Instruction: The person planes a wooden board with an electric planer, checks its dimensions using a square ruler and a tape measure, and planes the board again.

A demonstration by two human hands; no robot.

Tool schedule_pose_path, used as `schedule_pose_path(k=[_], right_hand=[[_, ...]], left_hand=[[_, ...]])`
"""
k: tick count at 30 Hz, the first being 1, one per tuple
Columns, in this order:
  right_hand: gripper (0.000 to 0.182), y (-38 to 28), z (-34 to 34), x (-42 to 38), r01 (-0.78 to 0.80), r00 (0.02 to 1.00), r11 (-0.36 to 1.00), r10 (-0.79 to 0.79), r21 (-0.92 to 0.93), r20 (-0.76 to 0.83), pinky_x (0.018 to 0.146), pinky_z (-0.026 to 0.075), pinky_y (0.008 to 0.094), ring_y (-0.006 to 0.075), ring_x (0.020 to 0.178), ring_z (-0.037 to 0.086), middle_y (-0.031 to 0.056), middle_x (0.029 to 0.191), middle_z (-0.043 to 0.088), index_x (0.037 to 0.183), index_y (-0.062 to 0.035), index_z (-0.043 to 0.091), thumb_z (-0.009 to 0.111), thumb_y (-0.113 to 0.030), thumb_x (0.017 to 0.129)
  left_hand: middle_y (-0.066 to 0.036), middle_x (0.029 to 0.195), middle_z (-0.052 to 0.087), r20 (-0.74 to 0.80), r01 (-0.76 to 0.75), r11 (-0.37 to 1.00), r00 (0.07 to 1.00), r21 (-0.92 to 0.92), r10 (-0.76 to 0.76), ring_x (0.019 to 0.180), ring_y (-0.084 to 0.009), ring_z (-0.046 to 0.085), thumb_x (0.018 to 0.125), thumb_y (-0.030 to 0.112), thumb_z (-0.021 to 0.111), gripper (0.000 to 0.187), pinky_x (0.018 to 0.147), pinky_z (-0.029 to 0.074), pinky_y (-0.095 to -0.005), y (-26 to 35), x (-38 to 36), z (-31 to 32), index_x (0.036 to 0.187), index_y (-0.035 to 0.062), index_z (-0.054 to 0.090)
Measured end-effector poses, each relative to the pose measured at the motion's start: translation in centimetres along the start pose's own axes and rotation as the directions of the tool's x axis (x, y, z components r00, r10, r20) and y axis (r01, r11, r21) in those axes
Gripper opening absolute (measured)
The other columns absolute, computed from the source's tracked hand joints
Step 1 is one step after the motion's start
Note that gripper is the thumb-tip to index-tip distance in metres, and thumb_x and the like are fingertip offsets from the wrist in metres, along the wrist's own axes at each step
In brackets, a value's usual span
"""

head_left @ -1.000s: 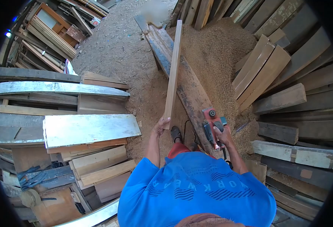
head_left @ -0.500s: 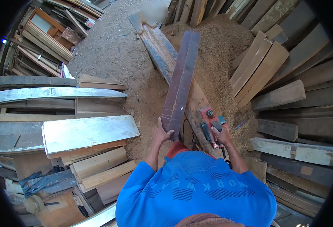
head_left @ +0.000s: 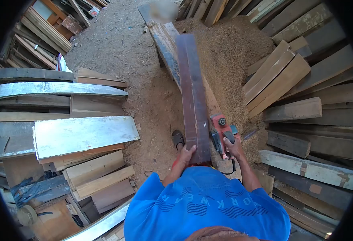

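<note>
A long dark reddish-brown plank (head_left: pixel 192 92) stretches away from my body, overlapping the wooden bench (head_left: pixel 166 44) beneath it. My left hand (head_left: pixel 187 152) grips the plank's near end at its left edge, thumb on the top face. In my right hand (head_left: pixel 234 147) is a red electric planer (head_left: pixel 220 124), held by its dark rear handle. It sits just right of the plank, over the near part of the bench. A black cord (head_left: pixel 233 166) runs from the planer back toward my body.
Stacked boards lie on the left, among them a white-painted board (head_left: pixel 86 136) and a curved pale beam (head_left: pixel 60 88). More timber (head_left: pixel 297 110) is piled along the right side. Wood shavings (head_left: pixel 224 52) cover the ground beyond the bench. A sandalled foot (head_left: pixel 178 139) shows left of the plank.
The plank has swung, its far end moving left and its near end right, with my left hand on it. The planer stays nearly in place in my right hand. A foot has come into view.
</note>
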State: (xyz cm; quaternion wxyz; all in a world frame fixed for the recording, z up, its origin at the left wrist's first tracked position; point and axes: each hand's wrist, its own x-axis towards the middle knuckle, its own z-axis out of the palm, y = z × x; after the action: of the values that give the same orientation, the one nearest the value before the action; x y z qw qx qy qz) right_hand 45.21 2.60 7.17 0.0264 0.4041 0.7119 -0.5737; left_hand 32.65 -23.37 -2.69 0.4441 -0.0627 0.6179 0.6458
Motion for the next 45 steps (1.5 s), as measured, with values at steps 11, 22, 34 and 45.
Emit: schedule_pose_path(k=[11, 22, 34, 45], right_hand=[[0.038, 1.9, -1.0, 0.2, 0.004, 0.996, 0.998, 0.001, -0.056, 0.089, 0.047, 0.046, 0.0317, 0.0127, 0.051, 0.057, 0.0032, 0.062, 0.059, 0.086, -0.0024, 0.062, 0.066, -0.039, 0.096], [0.037, 4.4, -3.6, -9.0, -0.105, 0.988, 0.993, 0.111, -0.057, 0.105, 0.041, 0.045, 0.0332, 0.0161, 0.045, 0.058, 0.0067, 0.061, 0.062, 0.089, -0.0006, 0.066, 0.067, -0.037, 0.095], [0.037, 6.4, -3.1, -8.5, 0.083, 0.997, 0.994, -0.082, -0.067, 0.016, 0.044, 0.045, 0.0343, 0.016, 0.046, 0.057, 0.0054, 0.06, 0.061, 0.094, -0.0021, 0.067, 0.068, -0.039, 0.093], [0.039, 5.2, -3.6, -8.7, -0.076, 0.994, 0.992, 0.083, -0.097, 0.067, 0.062, 0.049, 0.0412, 0.0203, 0.062, 0.058, 0.0102, 0.066, 0.062, 0.09, 0.0, 0.067, 0.07, -0.039, 0.092]], left_hand=[[-0.011, 0.123, 0.067, 0.043, 0.027, 0.954, 0.999, -0.298, -0.015, 0.107, -0.0242, 0.067, 0.093, 0.03, 0.076, 0.058, 0.094, 0.056, -0.0406, 4.1, -2.1, 1.7, 0.138, 0.0008, 0.055], [-0.011, 0.118, 0.07, 0.023, -0.101, 0.919, 0.993, -0.381, 0.119, 0.102, -0.0249, 0.069, 0.103, 0.037, 0.06, 0.047, 0.092, 0.058, -0.0424, 13.5, 10.3, 6.6, 0.134, 0.0023, 0.056], [-0.027, 0.141, 0.055, -0.475, 0.284, 0.531, 0.839, 0.799, 0.265, 0.132, -0.0427, 0.052, 0.104, 0.058, 0.027, 0.075, 0.118, 0.03, -0.0469, 13.4, 10.8, 4.9, 0.153, 0.002, 0.04], [-0.005, 0.098, 0.059, 0.011, 0.049, 0.985, 0.999, 0.168, -0.051, 0.085, -0.0212, 0.055, 0.108, 0.046, 0.037, 0.049, 0.081, 0.048, -0.0392, 8.7, 12.6, 3.2, 0.128, 0.0041, 0.053]])
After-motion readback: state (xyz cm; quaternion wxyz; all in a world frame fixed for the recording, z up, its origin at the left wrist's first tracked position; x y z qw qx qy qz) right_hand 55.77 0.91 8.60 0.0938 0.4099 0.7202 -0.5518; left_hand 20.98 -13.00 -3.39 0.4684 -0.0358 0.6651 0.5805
